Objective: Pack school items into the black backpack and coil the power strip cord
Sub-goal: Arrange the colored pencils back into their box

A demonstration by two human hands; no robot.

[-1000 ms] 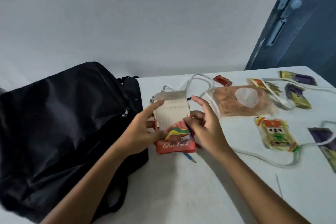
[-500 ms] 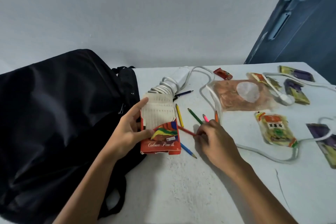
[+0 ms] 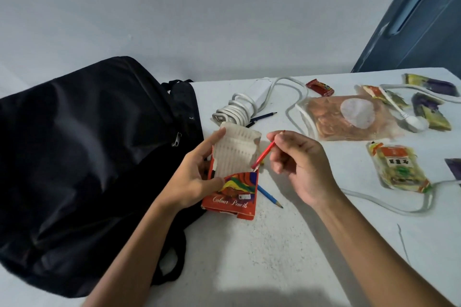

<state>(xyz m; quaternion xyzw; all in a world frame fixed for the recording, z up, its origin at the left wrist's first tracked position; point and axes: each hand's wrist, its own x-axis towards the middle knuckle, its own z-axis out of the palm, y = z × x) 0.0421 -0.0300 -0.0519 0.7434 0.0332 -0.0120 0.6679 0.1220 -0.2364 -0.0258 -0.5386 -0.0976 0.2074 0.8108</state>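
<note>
Low in the middle of the frame, the left hand [image 3: 197, 179] grips an opened box of colour pencils [image 3: 233, 192], thumb on its printed front and fingers behind its raised white tray. Just right of it, the right hand [image 3: 296, 164] pinches a red pencil [image 3: 265, 154] between thumb and fingers, its lower end at the right edge of the box mouth. The step in hand looks like refilling the pencil box before it goes into the bag. A blue pencil [image 3: 269, 196] lies on the bench [image 3: 274, 257] under the box's right side, and a dark pencil [image 3: 262, 116] lies further up by the cord.

The next move calls for sliding the red pencil down into a free groove of the tray while the left hand keeps the box steady, then gathering the loose ones.

The black backpack [image 3: 82, 169] fills the left of the frame; whether its opening is unzipped I cannot tell. In the upper middle sits the white power strip [image 3: 259, 93], its cord [image 3: 230, 112] partly coiled, the rest trailing right among snack packets [image 3: 396, 169].
</note>
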